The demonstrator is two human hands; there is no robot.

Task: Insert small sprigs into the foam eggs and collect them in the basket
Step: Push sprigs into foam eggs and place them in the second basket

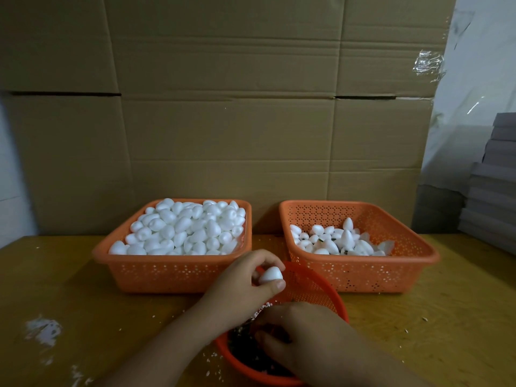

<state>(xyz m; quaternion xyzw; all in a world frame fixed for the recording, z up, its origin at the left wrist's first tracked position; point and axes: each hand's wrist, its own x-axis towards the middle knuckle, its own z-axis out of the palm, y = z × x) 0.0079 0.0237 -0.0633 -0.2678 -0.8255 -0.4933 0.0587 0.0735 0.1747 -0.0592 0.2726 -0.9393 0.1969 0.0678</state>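
Note:
My left hand (245, 283) pinches one white foam egg (270, 275) between thumb and fingers, above the far rim of a round orange bowl (312, 283). My right hand (304, 333) reaches down into that bowl among dark green sprigs (243, 350); its fingertips are curled into the pile and what they hold is hidden. The left orange basket (173, 270) is heaped with plain foam eggs (184, 227). The right orange basket (363, 275) holds a smaller layer of eggs (335, 241), some showing bits of green.
Everything stands on a yellow wooden table (446, 317) scattered with white foam crumbs. A wall of cardboard boxes (223, 121) rises right behind the baskets. Grey stacked sheets (494, 196) stand at the right edge.

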